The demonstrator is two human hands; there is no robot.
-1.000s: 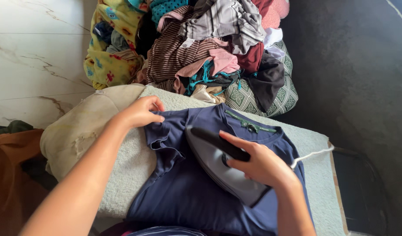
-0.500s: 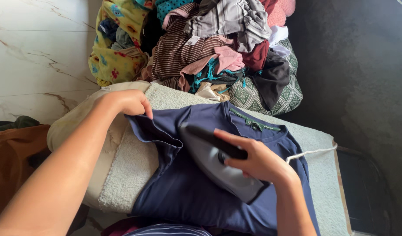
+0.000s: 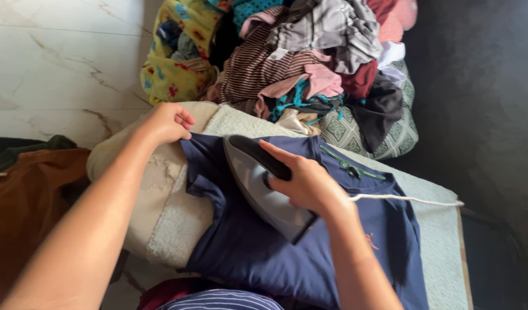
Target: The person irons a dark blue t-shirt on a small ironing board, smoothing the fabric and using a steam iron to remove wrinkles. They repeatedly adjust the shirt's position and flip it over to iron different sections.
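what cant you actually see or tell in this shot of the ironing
Head view, the only one:
- The iron's soleplate: face down on the navy t-shirt.
- The iron's handle: mostly covered by the right hand.
- The left hand's fingertips: curled around the shirt's sleeve edge.
- The white cord's far end: it runs off behind the padded board.
- The shirt's hem: cut off by the bottom edge.

A bench (image 3: 442,241) padded with a cream towel (image 3: 178,218) is carrying a navy T-shirt (image 3: 264,252); behind it, a heap of clothes (image 3: 298,63) is lying on the marble floor (image 3: 51,69).
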